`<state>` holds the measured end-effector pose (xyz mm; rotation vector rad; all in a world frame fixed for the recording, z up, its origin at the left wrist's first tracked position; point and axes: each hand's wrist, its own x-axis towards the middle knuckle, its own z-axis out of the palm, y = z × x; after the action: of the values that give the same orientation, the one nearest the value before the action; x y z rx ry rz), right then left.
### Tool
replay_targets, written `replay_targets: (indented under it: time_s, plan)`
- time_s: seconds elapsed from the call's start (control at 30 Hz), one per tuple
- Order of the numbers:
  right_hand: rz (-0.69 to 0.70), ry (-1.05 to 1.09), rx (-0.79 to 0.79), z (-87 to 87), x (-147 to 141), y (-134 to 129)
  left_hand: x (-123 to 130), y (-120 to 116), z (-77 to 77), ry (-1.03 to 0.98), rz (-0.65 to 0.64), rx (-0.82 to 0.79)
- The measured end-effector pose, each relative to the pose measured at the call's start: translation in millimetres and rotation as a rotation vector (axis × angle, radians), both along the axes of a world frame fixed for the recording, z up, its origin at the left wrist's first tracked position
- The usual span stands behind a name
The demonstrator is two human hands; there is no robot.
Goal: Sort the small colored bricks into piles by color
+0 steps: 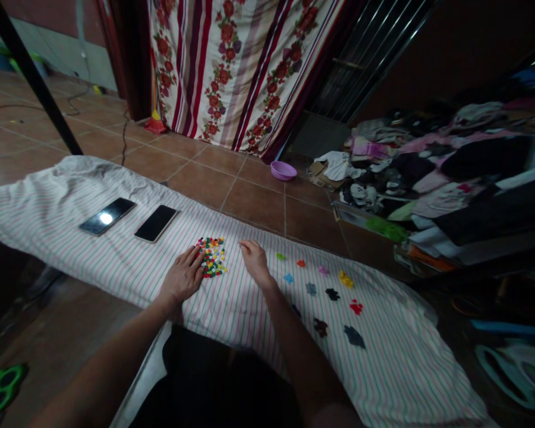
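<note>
A patch of small multicoloured bead-like pieces point(214, 259) lies on the striped cloth. My left hand point(185, 274) rests flat at the patch's left edge, fingers stretched out and touching some of the pieces. To the right of the patch, my right hand point(254, 260) is closed with thumb and forefinger together; whatever it may hold is too small to make out. Beyond it are several little single-colour piles, among them a green pile point(280, 256), a blue pile point(288, 277), a yellow pile point(346, 279), a red pile point(356, 307) and a dark grey pile point(354, 337). My right forearm partly hides one dark pile.
Two phones point(156, 224) lie on the striped cloth point(410, 351) to the left. Past the cloth's far edge, a purple basin point(283, 170) sits on the tiled floor. Heaped clothes point(428, 160) fill the right side, and a flowered curtain point(232, 71) hangs behind.
</note>
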<state>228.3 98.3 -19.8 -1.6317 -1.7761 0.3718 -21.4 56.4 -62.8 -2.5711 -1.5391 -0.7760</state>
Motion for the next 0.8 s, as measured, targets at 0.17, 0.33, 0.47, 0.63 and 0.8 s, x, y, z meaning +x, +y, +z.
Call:
replay_targets:
  time_s: [0.17, 0.33, 0.47, 0.63, 0.8]
  plan:
    - [0.123, -0.053, -0.065, -6.2, -45, 8, 0, 0, 0.2, 0.011, -0.004, 0.011]
    - [0.079, -0.212, -0.192, -3.4, -65, 18, 1, 0, 1.0, 0.004, -0.006, 0.019]
    - [0.067, -0.287, -0.251, -0.9, -69, 25, 1, -1, 2.5, -0.002, 0.0, 0.002]
    - [0.052, -0.353, -0.262, 0.0, -71, 30, 2, -2, 4.9, 0.016, 0.006, -0.006]
    - [0.059, -0.381, -0.234, -0.5, -74, 31, 2, -2, 4.5, 0.018, 0.004, 0.006]
